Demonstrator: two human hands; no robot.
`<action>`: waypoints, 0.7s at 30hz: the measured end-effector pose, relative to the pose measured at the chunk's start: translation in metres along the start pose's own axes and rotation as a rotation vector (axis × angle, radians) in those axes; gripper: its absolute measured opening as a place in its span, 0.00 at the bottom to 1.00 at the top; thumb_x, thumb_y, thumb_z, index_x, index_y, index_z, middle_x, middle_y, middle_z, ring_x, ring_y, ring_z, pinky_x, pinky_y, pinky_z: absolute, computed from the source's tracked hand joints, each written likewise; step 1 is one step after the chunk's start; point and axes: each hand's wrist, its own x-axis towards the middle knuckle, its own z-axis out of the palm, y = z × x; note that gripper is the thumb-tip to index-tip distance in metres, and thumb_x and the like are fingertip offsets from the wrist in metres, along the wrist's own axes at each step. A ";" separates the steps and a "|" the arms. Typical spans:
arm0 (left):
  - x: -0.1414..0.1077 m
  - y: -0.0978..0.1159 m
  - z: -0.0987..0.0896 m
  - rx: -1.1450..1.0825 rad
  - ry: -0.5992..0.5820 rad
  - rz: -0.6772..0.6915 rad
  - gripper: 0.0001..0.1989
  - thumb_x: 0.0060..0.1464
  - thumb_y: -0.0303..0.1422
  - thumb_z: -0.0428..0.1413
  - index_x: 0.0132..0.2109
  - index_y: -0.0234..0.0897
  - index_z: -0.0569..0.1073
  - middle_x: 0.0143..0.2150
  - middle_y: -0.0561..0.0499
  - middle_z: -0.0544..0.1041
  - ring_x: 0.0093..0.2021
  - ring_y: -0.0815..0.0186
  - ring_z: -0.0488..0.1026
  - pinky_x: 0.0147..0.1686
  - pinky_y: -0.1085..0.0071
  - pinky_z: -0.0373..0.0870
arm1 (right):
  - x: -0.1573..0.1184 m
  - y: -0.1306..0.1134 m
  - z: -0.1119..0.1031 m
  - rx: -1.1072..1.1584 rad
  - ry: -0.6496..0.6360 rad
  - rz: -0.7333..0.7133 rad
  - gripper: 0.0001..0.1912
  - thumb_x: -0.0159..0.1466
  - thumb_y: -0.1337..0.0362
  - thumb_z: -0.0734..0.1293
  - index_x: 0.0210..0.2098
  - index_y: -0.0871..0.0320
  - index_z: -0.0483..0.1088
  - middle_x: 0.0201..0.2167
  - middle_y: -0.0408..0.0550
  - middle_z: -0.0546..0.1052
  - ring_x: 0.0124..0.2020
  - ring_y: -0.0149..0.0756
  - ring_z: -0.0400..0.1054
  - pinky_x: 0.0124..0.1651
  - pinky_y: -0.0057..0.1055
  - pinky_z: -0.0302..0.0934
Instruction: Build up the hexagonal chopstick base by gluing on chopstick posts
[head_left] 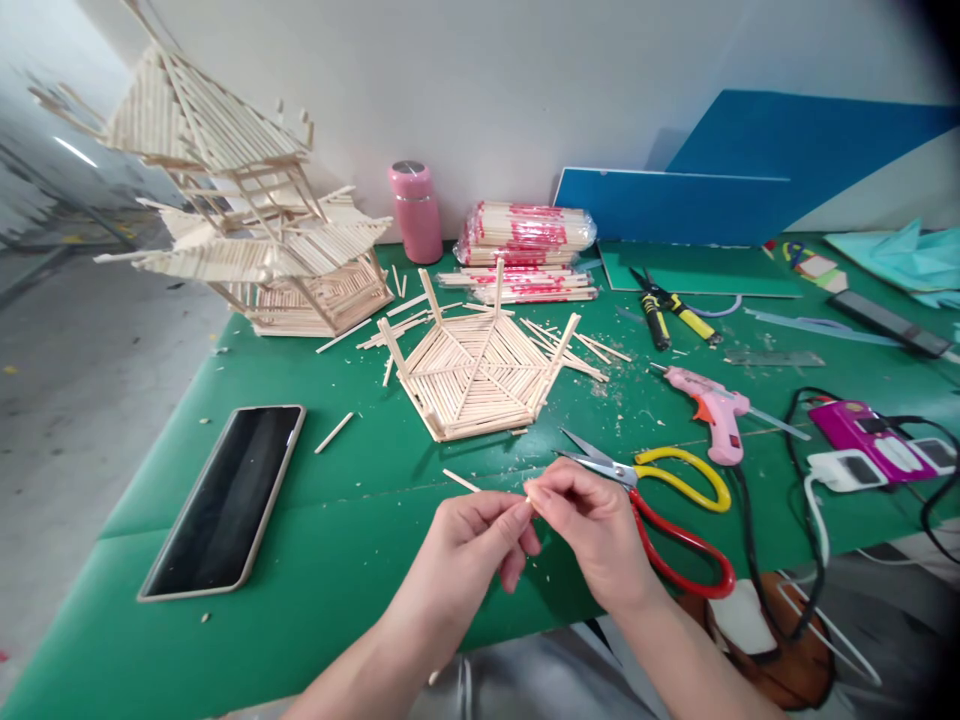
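Observation:
My left hand (480, 535) is closed in a pinch around a thin wooden stick (459, 480), whose one end sticks out past the knuckles on the left. Fingertips of my right hand (589, 525) meet those of the left, pinching a small pale bit at the stick's other end; most of its length is hidden by the fingers. Just beyond my hands stands a hexagonal stick base (480, 385) with short upright posts at its corners. Large scissors (626, 472) with one yellow and one red handle lie partly open beside my right hand.
A stick pagoda model (277, 250) stands at the back left, above a phone (225, 500). Further back are a pink flask (417, 215) and packs of chopsticks (525, 240). Pliers (664, 305), a pink glue gun (709, 405) and a purple power strip (862, 435) with cables lie right.

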 end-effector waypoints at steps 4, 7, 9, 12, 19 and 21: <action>0.003 -0.001 0.001 -0.066 -0.033 -0.047 0.16 0.52 0.37 0.52 0.23 0.30 0.70 0.17 0.54 0.66 0.15 0.78 0.56 0.18 0.76 0.49 | 0.003 0.000 0.000 0.049 0.034 0.095 0.08 0.55 0.65 0.66 0.20 0.58 0.69 0.18 0.39 0.69 0.23 0.27 0.62 0.29 0.26 0.58; 0.003 -0.002 0.002 -0.134 -0.039 -0.061 0.14 0.52 0.35 0.52 0.23 0.30 0.70 0.18 0.53 0.67 0.15 0.78 0.57 0.18 0.76 0.48 | 0.004 -0.001 0.001 0.087 0.061 0.166 0.08 0.54 0.64 0.66 0.20 0.58 0.68 0.16 0.39 0.70 0.20 0.26 0.61 0.27 0.26 0.58; 0.004 -0.003 0.001 -0.168 -0.036 -0.068 0.12 0.51 0.34 0.52 0.25 0.30 0.71 0.19 0.53 0.68 0.15 0.78 0.57 0.17 0.76 0.48 | 0.005 -0.002 0.002 0.092 0.083 0.191 0.08 0.53 0.63 0.67 0.20 0.59 0.68 0.15 0.38 0.69 0.18 0.25 0.59 0.25 0.25 0.56; 0.004 -0.006 0.001 -0.198 -0.027 -0.079 0.10 0.51 0.33 0.53 0.29 0.29 0.72 0.20 0.53 0.69 0.15 0.78 0.57 0.17 0.77 0.48 | 0.006 -0.003 0.002 0.083 0.111 0.197 0.09 0.52 0.62 0.67 0.19 0.59 0.68 0.13 0.37 0.68 0.17 0.24 0.57 0.22 0.24 0.54; 0.005 -0.007 0.002 -0.158 -0.013 -0.076 0.11 0.49 0.35 0.54 0.32 0.29 0.73 0.20 0.54 0.67 0.16 0.78 0.54 0.17 0.77 0.45 | 0.006 -0.001 0.001 0.058 0.146 0.185 0.08 0.52 0.62 0.67 0.20 0.59 0.68 0.12 0.36 0.65 0.16 0.24 0.55 0.21 0.24 0.52; 0.006 -0.006 0.003 -0.144 0.009 -0.081 0.12 0.48 0.36 0.55 0.32 0.29 0.73 0.19 0.55 0.65 0.16 0.78 0.53 0.18 0.77 0.44 | 0.007 0.000 0.001 0.052 0.148 0.183 0.08 0.52 0.62 0.67 0.20 0.59 0.69 0.12 0.37 0.65 0.16 0.24 0.55 0.21 0.24 0.53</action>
